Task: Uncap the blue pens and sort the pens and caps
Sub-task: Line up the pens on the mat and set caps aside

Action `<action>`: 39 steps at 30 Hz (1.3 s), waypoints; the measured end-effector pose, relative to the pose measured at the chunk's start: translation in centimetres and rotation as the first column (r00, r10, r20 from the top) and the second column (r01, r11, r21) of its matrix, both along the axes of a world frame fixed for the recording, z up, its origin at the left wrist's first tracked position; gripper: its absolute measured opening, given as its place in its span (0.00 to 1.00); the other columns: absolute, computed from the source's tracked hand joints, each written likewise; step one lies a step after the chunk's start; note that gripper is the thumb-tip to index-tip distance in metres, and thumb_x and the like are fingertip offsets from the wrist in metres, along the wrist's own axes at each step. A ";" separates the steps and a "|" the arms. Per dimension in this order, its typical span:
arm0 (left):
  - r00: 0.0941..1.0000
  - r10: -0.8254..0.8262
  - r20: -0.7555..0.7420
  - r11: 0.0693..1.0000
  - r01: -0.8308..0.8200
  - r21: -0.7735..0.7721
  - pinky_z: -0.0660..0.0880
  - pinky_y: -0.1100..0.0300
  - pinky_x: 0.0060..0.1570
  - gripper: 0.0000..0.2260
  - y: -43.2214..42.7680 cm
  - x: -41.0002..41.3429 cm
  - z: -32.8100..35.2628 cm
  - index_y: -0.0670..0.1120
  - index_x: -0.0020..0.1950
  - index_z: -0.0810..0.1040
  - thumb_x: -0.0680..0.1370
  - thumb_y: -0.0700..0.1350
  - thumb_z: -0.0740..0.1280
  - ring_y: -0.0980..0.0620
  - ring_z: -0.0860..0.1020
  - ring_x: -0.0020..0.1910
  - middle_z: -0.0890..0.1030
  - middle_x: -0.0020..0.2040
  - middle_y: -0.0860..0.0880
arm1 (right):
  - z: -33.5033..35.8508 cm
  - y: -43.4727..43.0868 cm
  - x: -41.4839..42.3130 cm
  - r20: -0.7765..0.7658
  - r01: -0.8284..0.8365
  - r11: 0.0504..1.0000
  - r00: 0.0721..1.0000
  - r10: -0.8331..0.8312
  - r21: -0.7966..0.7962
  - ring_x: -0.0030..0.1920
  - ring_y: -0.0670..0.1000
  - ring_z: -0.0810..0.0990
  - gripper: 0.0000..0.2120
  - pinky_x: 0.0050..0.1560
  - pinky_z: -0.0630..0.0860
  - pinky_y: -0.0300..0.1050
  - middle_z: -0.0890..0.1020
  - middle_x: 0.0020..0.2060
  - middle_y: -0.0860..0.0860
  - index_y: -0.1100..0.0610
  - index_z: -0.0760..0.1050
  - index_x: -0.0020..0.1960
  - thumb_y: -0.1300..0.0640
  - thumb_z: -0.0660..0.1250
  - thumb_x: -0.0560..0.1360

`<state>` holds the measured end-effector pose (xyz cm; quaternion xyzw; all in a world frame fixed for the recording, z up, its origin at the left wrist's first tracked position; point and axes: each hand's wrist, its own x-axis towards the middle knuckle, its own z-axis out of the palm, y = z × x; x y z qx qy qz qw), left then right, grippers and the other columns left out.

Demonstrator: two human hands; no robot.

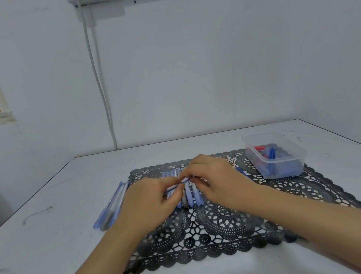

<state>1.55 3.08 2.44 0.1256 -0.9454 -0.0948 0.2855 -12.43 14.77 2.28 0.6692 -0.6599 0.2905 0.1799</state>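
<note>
Left forearm (92,259) and right forearm (321,217) reach in over the table (46,199) and meet above the middle of the mat (209,231). Between the hands is one blue pen (178,183), held just clear of the mat. Its long axis runs left to right and rises slightly to the right. The left hand (151,199) pinches the lower left stretch with curled fingers, and the right hand (216,178) pinches the other end. Which end carries the cap I cannot tell.

Both hands are equally near, so the pull should run straight along that axis, hands parting sideways. Under them a row (190,198) of pens lies on the mat, pointing away from the camera. A pile (112,208) lies off the mat's left edge, and a box (295,156) of blue and red pieces sits on its far right corner.
</note>
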 end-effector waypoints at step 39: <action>0.997 0.063 0.054 0.997 -0.065 0.035 0.64 0.71 0.27 0.13 0.1 0.0 0.4 0.59 0.59 0.77 0.78 0.56 0.58 0.60 0.71 0.25 0.71 0.23 0.54 | 0.8 0.4 -1.0 0.818 0.042 0.989 0.558 -0.139 0.139 0.33 0.50 0.78 0.06 0.41 0.79 0.39 0.83 0.35 0.60 0.59 0.82 0.48 0.65 0.70 0.72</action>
